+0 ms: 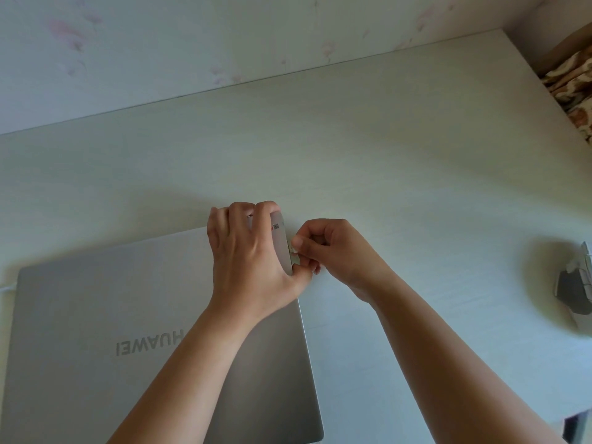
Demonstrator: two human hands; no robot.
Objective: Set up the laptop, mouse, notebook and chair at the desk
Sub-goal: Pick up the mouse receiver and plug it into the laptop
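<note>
laptop [96, 331]: closed, lid up, flat on the desk [384, 155]; logo reads upside down from the wearer's side, so the hinge edge is probably nearest the person.
left hand [246, 261]: on the laptop's far-right corner, grip clamped on that corner, lifting it slightly off the desk.
right hand [333, 251]: just right of that same corner, fingers pinched together on a small white plug or dongle [293, 249] at the laptop's right side edge.
key relation: plug sits directly right of the laptop edge, touching it; insertion axis runs leftward, across the laptop's long side. Right hand is the nearer one to do it.
mouse [576, 290]: well right of the laptop, at frame edge, blurred.
cable [8, 288]: white, at the laptop's left edge.
notebook, chair: not in view.
stage: my read, early; lid not yet open.
</note>
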